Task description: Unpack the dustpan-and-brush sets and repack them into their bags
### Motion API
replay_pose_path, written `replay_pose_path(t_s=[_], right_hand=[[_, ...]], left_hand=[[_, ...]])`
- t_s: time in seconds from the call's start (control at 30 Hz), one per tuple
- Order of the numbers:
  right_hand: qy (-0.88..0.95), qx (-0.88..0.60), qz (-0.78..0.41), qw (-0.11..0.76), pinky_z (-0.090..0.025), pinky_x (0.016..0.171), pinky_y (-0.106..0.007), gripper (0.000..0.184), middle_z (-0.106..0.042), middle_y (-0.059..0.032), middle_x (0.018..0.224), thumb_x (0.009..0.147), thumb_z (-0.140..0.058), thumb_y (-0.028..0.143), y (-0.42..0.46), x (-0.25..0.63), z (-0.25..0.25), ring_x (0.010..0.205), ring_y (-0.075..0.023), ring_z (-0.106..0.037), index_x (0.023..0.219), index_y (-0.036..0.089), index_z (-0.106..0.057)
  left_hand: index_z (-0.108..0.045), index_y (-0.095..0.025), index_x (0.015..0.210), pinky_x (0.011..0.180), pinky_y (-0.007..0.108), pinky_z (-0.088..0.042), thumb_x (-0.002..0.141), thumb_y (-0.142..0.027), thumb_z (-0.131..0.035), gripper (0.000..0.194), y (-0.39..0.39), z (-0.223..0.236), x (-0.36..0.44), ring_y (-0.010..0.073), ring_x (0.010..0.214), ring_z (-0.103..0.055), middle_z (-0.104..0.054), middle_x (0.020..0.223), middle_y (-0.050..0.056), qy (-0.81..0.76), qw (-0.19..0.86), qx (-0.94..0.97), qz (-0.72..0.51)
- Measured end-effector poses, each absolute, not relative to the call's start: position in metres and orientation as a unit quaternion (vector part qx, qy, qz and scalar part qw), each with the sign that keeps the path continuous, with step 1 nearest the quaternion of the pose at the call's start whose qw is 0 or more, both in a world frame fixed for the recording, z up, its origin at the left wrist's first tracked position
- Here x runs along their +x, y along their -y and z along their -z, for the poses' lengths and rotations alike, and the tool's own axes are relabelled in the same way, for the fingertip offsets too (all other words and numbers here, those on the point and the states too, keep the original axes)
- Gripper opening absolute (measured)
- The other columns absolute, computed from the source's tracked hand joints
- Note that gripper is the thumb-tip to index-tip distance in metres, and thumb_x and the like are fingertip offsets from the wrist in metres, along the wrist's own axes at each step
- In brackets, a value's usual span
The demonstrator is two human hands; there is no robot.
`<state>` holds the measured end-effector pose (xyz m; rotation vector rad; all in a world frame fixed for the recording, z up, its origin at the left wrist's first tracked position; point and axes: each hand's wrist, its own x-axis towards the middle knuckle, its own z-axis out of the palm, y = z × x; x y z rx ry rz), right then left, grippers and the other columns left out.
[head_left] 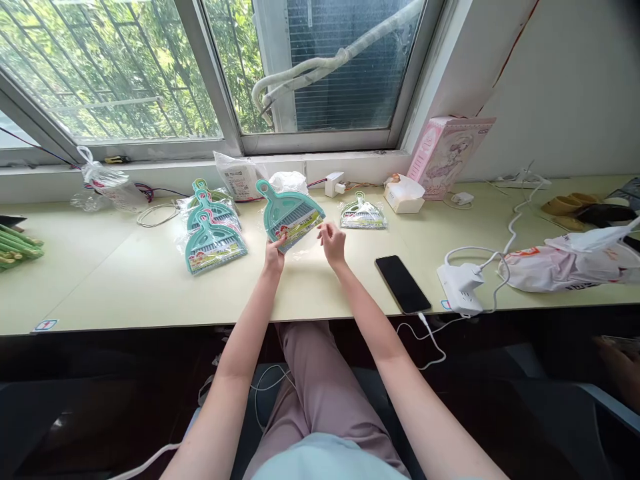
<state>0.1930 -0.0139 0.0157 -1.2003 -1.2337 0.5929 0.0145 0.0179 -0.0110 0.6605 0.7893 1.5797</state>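
Observation:
A teal mini dustpan-and-brush set (287, 208) with a printed label is held up, tilted, over the table in front of me. My left hand (275, 252) grips its lower left corner, thumb on the front. Just off its right edge is my right hand (332, 241), fingers curled together in a pinch; whatever they hold, if anything, I cannot make out. Clear plastic film hangs around the set's lower edge. To the left, several similar wrapped dustpan sets (215, 243) lie overlapping in a pile. Another wrapped dustpan set (363, 213) lies farther back on the right.
On the pale yellow table (135, 287) are a black phone (403, 285) on a cable, a white power strip (461, 287), a tissue pack (404, 195), a pink box (447, 157) and a plastic bag (565, 263). Green stalks (19, 247) lie at far left.

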Motion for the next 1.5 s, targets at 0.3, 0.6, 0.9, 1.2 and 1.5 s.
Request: replay_pose_path(t_s=[0.3, 0.6, 0.9, 1.2, 1.5], right_hand=[[0.335, -0.407, -0.511, 0.679, -0.059, 0.074, -0.026, 0.035, -0.072, 0.0014, 0.08, 0.072, -0.08, 0.036, 0.001, 0.184, -0.004, 0.069, -0.0124, -0.071, 0.093, 0.022, -0.056], [0.309, -0.517, -0.506, 0.617, -0.039, 0.044, -0.017, 0.033, -0.074, -0.0059, 0.095, 0.076, -0.074, 0.048, 0.004, 0.188, -0.005, 0.069, -0.0146, -0.073, 0.083, 0.018, -0.06], [0.325, -0.422, -0.636, 0.558, -0.046, 0.054, -0.02, 0.031, -0.075, -0.0054, 0.084, 0.067, -0.085, 0.038, 0.003, 0.179, 0.005, 0.082, -0.0184, -0.073, 0.077, 0.019, -0.062], [0.292, -0.435, -0.613, 0.592, -0.043, 0.06, -0.021, 0.032, -0.073, -0.0005, 0.078, 0.062, -0.082, 0.04, -0.002, 0.19, 0.005, 0.081, -0.0168, -0.071, 0.077, 0.021, -0.062], [0.344, -0.498, -0.568, 0.557, -0.043, 0.061, -0.022, 0.033, -0.074, -0.0038, 0.099, 0.07, -0.076, 0.044, 0.004, 0.193, -0.004, 0.083, -0.0182, -0.073, 0.09, 0.021, -0.064]], left_hand=[[-0.065, -0.019, 0.097, 0.083, 0.037, -0.054, 0.054, -0.022, -0.083, 0.046, -0.016, 0.002, 0.009, 0.0253, 0.092, -0.07, -0.074, 0.094, 0.005, -0.365, 0.57, 0.335, -0.656], [-0.068, -0.017, 0.1, 0.092, 0.04, -0.05, 0.058, -0.029, -0.081, 0.045, -0.002, -0.012, 0.018, 0.0293, 0.105, -0.066, -0.073, 0.1, 0.007, -0.349, 0.547, 0.444, -0.618], [-0.059, -0.017, 0.12, 0.095, 0.045, -0.051, 0.068, -0.032, -0.077, 0.057, 0.003, -0.013, 0.017, 0.0306, 0.113, -0.064, -0.069, 0.119, 0.011, -0.325, 0.584, 0.469, -0.577], [-0.055, -0.019, 0.131, 0.095, 0.052, -0.052, 0.078, -0.044, -0.074, 0.062, 0.01, -0.014, 0.017, 0.0356, 0.114, -0.064, -0.06, 0.135, 0.016, -0.306, 0.648, 0.554, -0.424], [-0.052, -0.021, 0.128, 0.079, 0.045, -0.061, 0.071, -0.047, -0.078, 0.067, 0.007, -0.01, 0.027, 0.0324, 0.113, -0.063, -0.061, 0.131, 0.014, -0.36, 0.569, 0.542, -0.503]])
